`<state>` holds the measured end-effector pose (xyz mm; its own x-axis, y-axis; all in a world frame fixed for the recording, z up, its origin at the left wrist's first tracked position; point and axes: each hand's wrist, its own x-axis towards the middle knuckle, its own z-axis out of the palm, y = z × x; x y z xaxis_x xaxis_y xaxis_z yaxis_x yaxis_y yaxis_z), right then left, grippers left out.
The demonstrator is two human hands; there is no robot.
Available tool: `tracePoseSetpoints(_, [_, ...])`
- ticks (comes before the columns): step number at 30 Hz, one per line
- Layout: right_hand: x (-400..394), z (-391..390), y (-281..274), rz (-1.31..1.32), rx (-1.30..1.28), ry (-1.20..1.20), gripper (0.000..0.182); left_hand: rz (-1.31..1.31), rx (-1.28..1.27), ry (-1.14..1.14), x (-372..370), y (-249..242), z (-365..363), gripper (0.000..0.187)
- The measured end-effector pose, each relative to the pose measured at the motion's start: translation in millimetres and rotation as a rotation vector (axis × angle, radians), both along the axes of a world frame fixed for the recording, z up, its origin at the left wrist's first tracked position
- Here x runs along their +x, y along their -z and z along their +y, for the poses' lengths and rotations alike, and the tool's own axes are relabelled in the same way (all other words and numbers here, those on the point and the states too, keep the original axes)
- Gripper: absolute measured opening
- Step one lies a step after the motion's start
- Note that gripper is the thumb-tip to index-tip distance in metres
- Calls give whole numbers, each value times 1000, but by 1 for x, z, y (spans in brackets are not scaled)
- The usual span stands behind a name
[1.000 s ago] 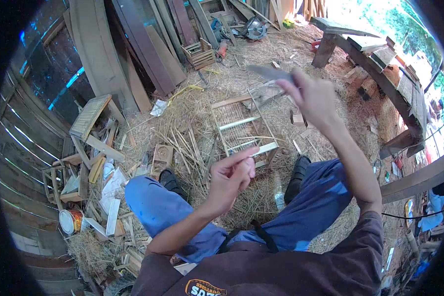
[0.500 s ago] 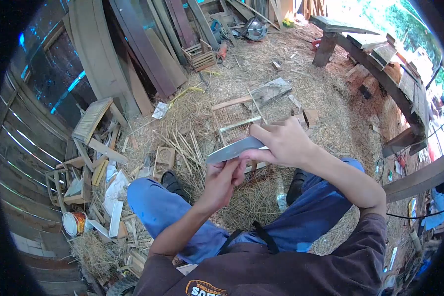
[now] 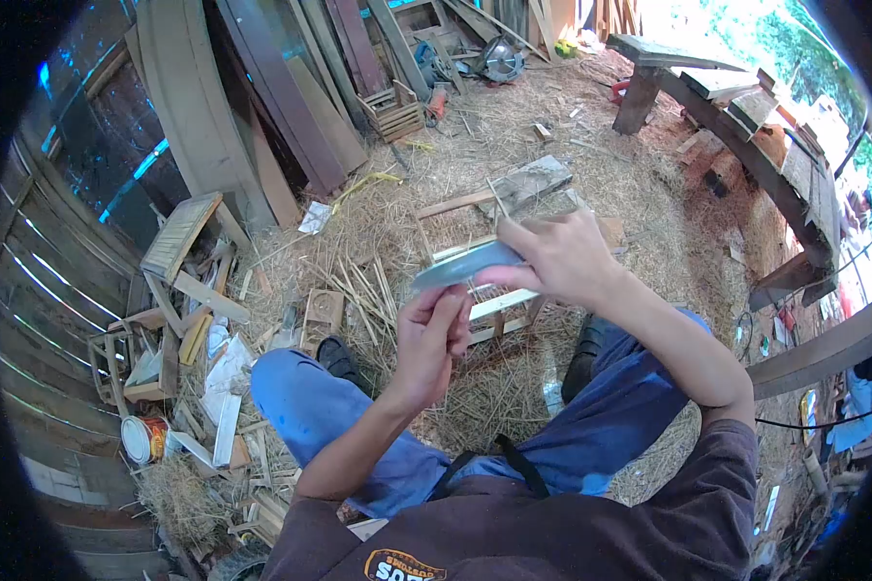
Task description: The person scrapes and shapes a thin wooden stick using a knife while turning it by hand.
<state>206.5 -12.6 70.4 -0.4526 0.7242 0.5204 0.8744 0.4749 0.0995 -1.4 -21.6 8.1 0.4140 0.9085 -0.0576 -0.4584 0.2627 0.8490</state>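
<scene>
Head view: right hand (image 3: 564,257) raised, wrist bent, forearm slanting in from the right, fingers closed round one knife (image 3: 470,263). Left hand (image 3: 428,339) upright below the blade, fingertips pinched near its tip; whether they grip anything, cannot tell. Two hands, one knife, above one slatted wooden frame (image 3: 452,203) on the straw-covered floor (image 3: 494,392).

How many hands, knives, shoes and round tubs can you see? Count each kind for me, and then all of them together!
Hands: 2, the left hand and the right hand
Knives: 1, the knife
Shoes: 2, the left shoe and the right shoe
Round tubs: 1, the round tub
Total: 6
</scene>
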Motion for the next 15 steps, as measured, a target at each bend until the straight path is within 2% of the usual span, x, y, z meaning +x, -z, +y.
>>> tracePoseSetpoints(2, [3, 2, -8, 8, -38, 71, 56, -40, -13, 5, -3, -12, 3, 25])
tracePoseSetpoints(4, [15, 18, -6, 226, -76, 255, 51, -45, -4, 15, -5, -11, 2, 33])
tracePoseSetpoints(7, [45, 26, -22, 105, 4, 412, 52, -30, 18, 28, -6, -4, -2, 40])
tracePoseSetpoints(10, [41, 16, -22, 249, -97, 309, 50, -50, -9, 4, -10, -10, 5, 40])
tracePoseSetpoints(13, [21, 2, -20, 243, -105, 149, 49, -39, -37, 16, -12, -13, 5, 40])
tracePoseSetpoints(15, [13, -6, -14, 145, -94, 71, 49, -26, -30, 31, -11, -13, 3, 40])
